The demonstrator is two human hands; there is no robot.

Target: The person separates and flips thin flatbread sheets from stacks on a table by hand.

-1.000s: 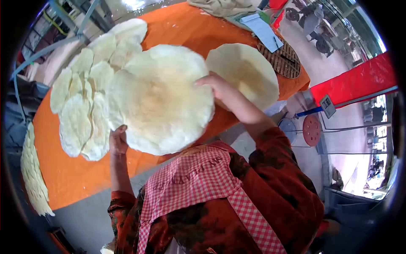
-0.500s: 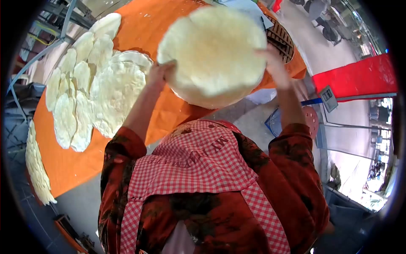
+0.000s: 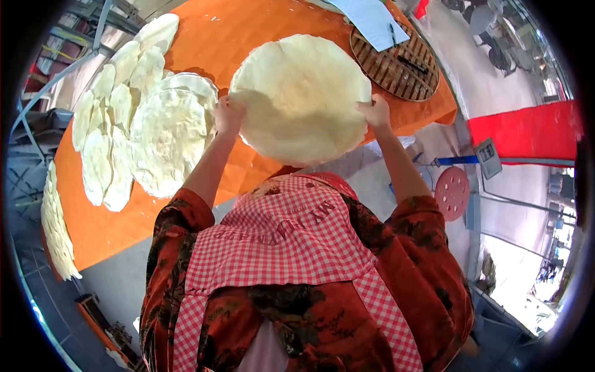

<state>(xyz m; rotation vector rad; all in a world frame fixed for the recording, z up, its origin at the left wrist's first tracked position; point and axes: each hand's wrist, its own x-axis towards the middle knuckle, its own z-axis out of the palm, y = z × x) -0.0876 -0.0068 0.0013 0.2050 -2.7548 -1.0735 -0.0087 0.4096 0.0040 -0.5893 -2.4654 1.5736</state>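
Observation:
A large round flatbread (image 3: 300, 93), pale with a faintly golden middle, lies between my two hands over the orange table covering (image 3: 248, 28). On its left edge my left hand (image 3: 229, 115) is closed, fingers curled at the rim. My right hand (image 3: 374, 113) grips the opposite edge, thumb on top and the other fingers partly hidden. Whether other sheets lie beneath this bread, I cannot tell for sure. Left of my left hand rests another big round flatbread (image 3: 167, 139), overlapping further sheets.
Several oval flatbreads (image 3: 97, 164) spread over the table's left side. At the back right lies a slatted brown oval board (image 3: 372, 62), with a paper sheet (image 3: 372, 22) and a pen (image 3: 412, 65) on it. A red round stool seat (image 3: 451, 193) stands at the right.
Both hands have brought the flatbread lower and slightly towards the left. The slatted board and paper, mostly covered before, now show.

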